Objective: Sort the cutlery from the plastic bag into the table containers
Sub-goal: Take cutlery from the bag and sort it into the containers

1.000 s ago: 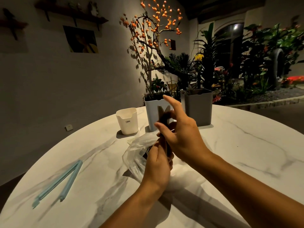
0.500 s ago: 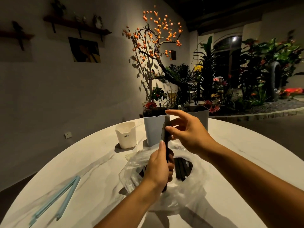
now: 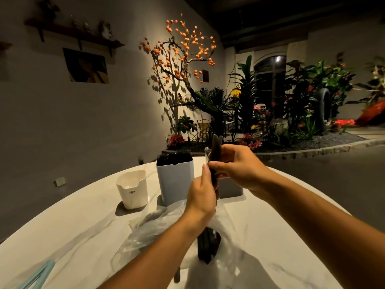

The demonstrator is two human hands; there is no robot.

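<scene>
Here, black cutlery bundle (image 3: 215, 155) upright above the plastic bag (image 3: 154, 228) — gripped low by left hand (image 3: 201, 195), pinched by right hand (image 3: 237, 167). Best separated piecewise, then dropped into the blue container (image 3: 175, 180) at 10 o'clock — bag undisturbed.

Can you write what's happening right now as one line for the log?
left hand: holds dark cutlery | right hand: pinches same | plastic bag: on table | stage: sorting

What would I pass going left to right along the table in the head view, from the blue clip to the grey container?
Blue bag clip at the lower left edge → white cup → pale blue container with dark cutlery in it → dark cutlery bundle held by both hands → grey container, mostly hidden behind the hands.
</scene>
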